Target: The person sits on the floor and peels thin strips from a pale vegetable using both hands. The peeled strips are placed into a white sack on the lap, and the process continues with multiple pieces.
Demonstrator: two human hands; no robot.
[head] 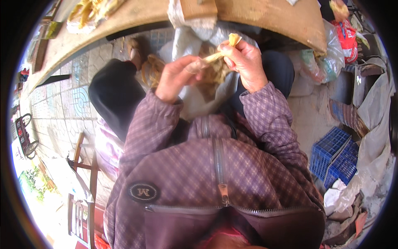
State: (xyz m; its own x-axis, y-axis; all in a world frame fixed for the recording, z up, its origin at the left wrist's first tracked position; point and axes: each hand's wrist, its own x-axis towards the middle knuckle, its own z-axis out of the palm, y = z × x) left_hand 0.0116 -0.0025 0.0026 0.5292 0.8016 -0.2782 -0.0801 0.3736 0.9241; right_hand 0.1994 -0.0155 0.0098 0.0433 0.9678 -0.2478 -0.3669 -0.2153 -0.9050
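Between my two hands stretches a pale yellow twisted strip (215, 57), possibly dried plant fibre or husk. My right hand (248, 63) pinches it near its bunched upper end, which sticks up past the thumb and fingers. The other end is in the fingers of my left hand (178, 77), which is slightly blurred. Below both hands, a whitish plastic sack (199, 104) lies open between my knees. Tan strips (219, 74) lie in it, partly hidden by my hands. More loose tan strips (152, 70) show left of the sack.
A wooden tabletop (264, 18) curves ahead, bearing a wooden block (200, 12) and a yellow bundle (93, 12). At right are a blue plastic crate (331, 152), plastic bags (334, 51) and sheeting (373, 112). A wooden chair (91, 186) stands at left.
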